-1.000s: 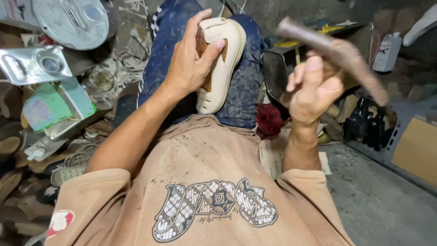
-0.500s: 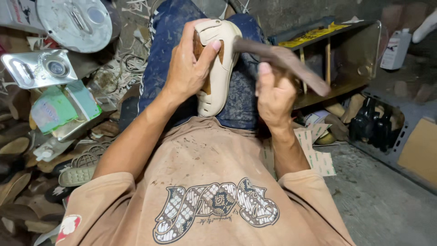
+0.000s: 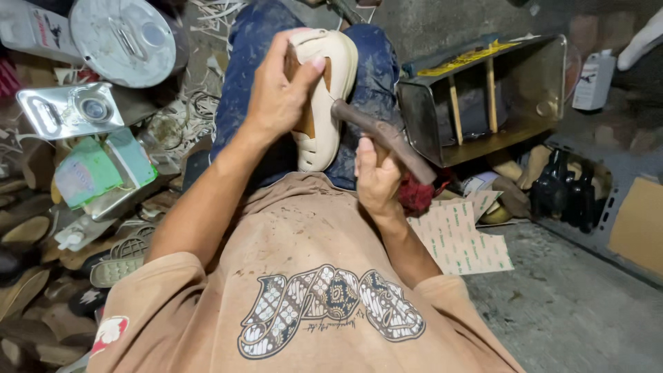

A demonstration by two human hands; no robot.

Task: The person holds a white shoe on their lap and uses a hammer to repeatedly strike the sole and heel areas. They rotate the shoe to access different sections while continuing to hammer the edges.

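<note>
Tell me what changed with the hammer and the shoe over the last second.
The right hand swung the hammer down from raised at the right until its head met the cream shoe at its side. The left hand kept its grip on the shoe, resting on the lap.

my left hand (image 3: 280, 103) covers much of the cream shoe (image 3: 324, 103); the hammer (image 3: 383, 138) head's far end hides behind it, handle partly inside my right hand (image 3: 376, 179).
</note>
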